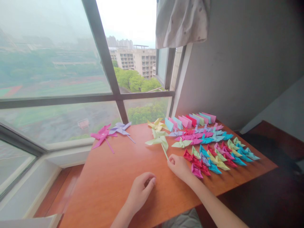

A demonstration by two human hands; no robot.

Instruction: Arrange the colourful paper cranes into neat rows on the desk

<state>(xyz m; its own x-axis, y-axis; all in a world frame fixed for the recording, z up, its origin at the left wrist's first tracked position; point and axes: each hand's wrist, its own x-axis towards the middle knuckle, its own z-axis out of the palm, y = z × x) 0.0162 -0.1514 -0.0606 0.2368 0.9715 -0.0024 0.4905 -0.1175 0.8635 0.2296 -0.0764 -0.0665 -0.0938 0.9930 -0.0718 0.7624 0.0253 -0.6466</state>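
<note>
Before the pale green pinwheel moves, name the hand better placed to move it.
Likely the right hand: it pinches the pale green pinwheel by its stick, while the left hand lies apart, loosely curled, nothing visible in it.

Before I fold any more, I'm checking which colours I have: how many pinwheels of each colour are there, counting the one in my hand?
Magenta pinwheel: 1
Lavender pinwheel: 1
Yellow pinwheel: 1
Pale green pinwheel, its stick in the right hand: 1
Total: 4
</note>
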